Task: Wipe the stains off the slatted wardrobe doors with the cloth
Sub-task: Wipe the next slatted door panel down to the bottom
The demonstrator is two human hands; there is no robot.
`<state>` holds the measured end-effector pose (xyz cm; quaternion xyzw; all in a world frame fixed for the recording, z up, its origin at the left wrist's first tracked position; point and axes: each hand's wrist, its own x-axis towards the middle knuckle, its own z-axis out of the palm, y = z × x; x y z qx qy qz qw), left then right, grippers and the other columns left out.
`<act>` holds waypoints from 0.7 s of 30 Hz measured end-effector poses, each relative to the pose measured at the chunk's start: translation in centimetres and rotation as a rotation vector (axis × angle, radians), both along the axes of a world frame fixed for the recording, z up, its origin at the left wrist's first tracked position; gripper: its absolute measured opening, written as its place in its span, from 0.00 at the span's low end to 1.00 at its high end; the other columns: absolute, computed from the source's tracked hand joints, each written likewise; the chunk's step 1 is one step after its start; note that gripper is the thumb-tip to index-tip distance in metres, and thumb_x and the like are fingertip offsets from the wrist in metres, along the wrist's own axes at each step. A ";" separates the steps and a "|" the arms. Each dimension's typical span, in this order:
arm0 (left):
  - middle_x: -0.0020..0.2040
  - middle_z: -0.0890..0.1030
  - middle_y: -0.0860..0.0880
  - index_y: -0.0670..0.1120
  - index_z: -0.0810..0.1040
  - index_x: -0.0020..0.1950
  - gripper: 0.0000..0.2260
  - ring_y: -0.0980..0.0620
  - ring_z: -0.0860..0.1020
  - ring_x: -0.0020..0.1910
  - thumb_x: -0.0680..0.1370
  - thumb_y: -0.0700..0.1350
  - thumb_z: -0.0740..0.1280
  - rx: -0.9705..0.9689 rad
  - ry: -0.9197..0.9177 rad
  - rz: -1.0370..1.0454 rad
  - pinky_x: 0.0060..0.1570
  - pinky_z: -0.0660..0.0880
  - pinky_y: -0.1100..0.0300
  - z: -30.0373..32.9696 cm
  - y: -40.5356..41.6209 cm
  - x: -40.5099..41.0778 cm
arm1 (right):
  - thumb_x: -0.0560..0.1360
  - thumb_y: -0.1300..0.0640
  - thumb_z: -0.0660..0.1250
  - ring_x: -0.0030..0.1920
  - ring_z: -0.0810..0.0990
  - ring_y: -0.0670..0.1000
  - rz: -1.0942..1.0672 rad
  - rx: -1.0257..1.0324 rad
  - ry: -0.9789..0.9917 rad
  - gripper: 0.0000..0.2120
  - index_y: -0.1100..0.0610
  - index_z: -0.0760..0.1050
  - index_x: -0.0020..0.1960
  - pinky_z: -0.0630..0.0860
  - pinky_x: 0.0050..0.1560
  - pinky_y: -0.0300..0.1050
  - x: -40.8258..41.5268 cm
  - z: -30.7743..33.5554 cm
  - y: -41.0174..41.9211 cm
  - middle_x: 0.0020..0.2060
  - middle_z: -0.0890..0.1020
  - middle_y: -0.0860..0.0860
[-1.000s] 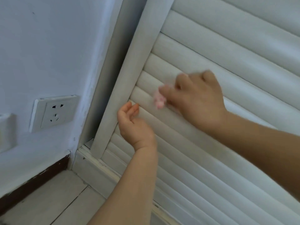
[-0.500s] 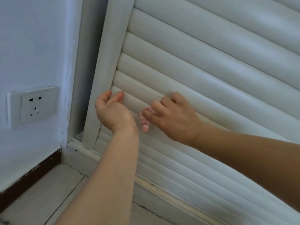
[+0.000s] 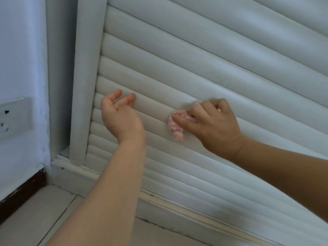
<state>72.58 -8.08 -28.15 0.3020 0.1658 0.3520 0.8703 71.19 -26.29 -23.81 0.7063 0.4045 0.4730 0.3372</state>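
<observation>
Pale floor tiles [image 3: 40, 210] fill the 7 o'clock corner, meeting a dark skirting strip [image 3: 21, 194] under a bluish wall [image 3: 23, 50]. A white wall socket [image 3: 12, 118] at 9 o'clock is cut off by the frame edge. Both forearms enter from the bottom and the right and are cropped there.

The left hand [image 3: 120, 118] rests near centre with its fingers [image 3: 128, 99] loosely spread and slightly curled, their tips touching a slat. At 3 o'clock from it, the right hand [image 3: 211, 125] pinches a small crumpled pink-and-white cloth [image 3: 175, 126] between thumb and bunched fingers, pressing it against the slatted wardrobe door [image 3: 213, 59]. Most of the cloth is hidden inside the grip and is blurred. No stains can be made out on the slats. The door's upright frame [image 3: 87, 77] stands at 10 o'clock, its plinth [image 3: 74, 176] below.
</observation>
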 end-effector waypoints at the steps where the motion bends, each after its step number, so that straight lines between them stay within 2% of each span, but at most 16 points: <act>1: 0.34 0.77 0.48 0.41 0.72 0.49 0.14 0.47 0.79 0.44 0.72 0.25 0.55 0.020 -0.004 -0.003 0.51 0.76 0.63 0.0 0.0 -0.1 | 0.76 0.63 0.52 0.41 0.71 0.55 -0.025 -0.047 0.043 0.21 0.50 0.79 0.58 0.63 0.41 0.50 -0.5 -0.9 -1.2 0.41 0.76 0.53; 3: 0.34 0.77 0.48 0.41 0.72 0.49 0.15 0.47 0.79 0.43 0.72 0.25 0.55 0.052 -0.003 -0.006 0.52 0.76 0.62 0.0 -0.1 -0.2 | 0.77 0.62 0.49 0.43 0.69 0.55 -0.082 -0.109 0.104 0.23 0.49 0.78 0.59 0.63 0.42 0.50 -1.5 -2.4 -3.7 0.42 0.75 0.53; 6: 0.34 0.77 0.48 0.42 0.72 0.49 0.15 0.47 0.79 0.43 0.71 0.25 0.55 0.085 0.008 -0.017 0.53 0.76 0.60 -0.2 -0.6 -0.4 | 0.75 0.62 0.52 0.41 0.68 0.55 -0.124 -0.186 0.114 0.21 0.49 0.79 0.59 0.63 0.41 0.49 -2.7 -2.4 -5.9 0.40 0.76 0.53; 9: 0.34 0.77 0.48 0.42 0.72 0.49 0.16 0.48 0.79 0.42 0.70 0.26 0.53 0.162 0.032 -0.017 0.50 0.76 0.62 -0.4 -1.6 -0.8 | 0.77 0.62 0.52 0.39 0.69 0.55 -0.129 -0.073 0.019 0.21 0.48 0.78 0.59 0.62 0.42 0.49 -2.6 -0.5 -6.1 0.39 0.78 0.54; 12: 0.33 0.77 0.49 0.43 0.72 0.48 0.16 0.49 0.78 0.38 0.71 0.26 0.53 0.189 0.059 -0.022 0.47 0.75 0.62 -0.9 -2.4 -0.8 | 0.74 0.63 0.62 0.39 0.70 0.56 -0.128 0.123 -0.073 0.18 0.47 0.79 0.59 0.61 0.42 0.49 -1.8 -0.5 -5.0 0.39 0.78 0.54; 14: 0.32 0.77 0.49 0.45 0.72 0.45 0.15 0.50 0.78 0.36 0.71 0.27 0.55 0.201 0.081 -0.028 0.45 0.74 0.63 -1.2 -2.6 -0.7 | 0.72 0.62 0.62 0.39 0.71 0.55 -0.117 0.088 -0.042 0.19 0.48 0.79 0.59 0.61 0.41 0.49 -1.9 -2.1 -4.7 0.39 0.78 0.53; 16: 0.31 0.77 0.50 0.47 0.72 0.43 0.15 0.50 0.78 0.36 0.71 0.27 0.55 0.225 0.092 -0.026 0.44 0.74 0.64 -1.4 -2.7 -0.8 | 0.72 0.63 0.56 0.36 0.73 0.55 -0.114 -0.030 0.034 0.20 0.50 0.80 0.58 0.61 0.41 0.49 -2.3 -3.6 -4.7 0.38 0.76 0.53; 18: 0.31 0.77 0.50 0.45 0.72 0.45 0.14 0.51 0.78 0.35 0.70 0.27 0.55 0.240 0.099 -0.027 0.44 0.75 0.64 -1.5 -2.6 -1.0 | 0.73 0.63 0.54 0.34 0.74 0.55 -0.146 -0.039 0.060 0.21 0.52 0.80 0.57 0.60 0.40 0.49 -2.8 -4.1 -4.7 0.36 0.75 0.53; 19: 0.31 0.77 0.51 0.44 0.72 0.46 0.14 0.51 0.77 0.35 0.71 0.27 0.55 0.239 0.104 -0.027 0.44 0.75 0.63 -1.5 -2.5 -1.0 | 0.74 0.63 0.54 0.32 0.74 0.55 -0.170 -0.010 0.061 0.20 0.52 0.80 0.57 0.60 0.40 0.49 -3.0 -4.2 -4.7 0.35 0.74 0.53; 21: 0.31 0.76 0.51 0.44 0.72 0.46 0.14 0.51 0.77 0.36 0.71 0.28 0.55 0.250 0.122 -0.023 0.45 0.74 0.64 -1.5 -2.4 -1.1 | 0.72 0.62 0.60 0.30 0.73 0.55 -0.234 0.062 0.054 0.16 0.54 0.80 0.56 0.59 0.39 0.48 -3.5 -4.5 -4.5 0.33 0.73 0.53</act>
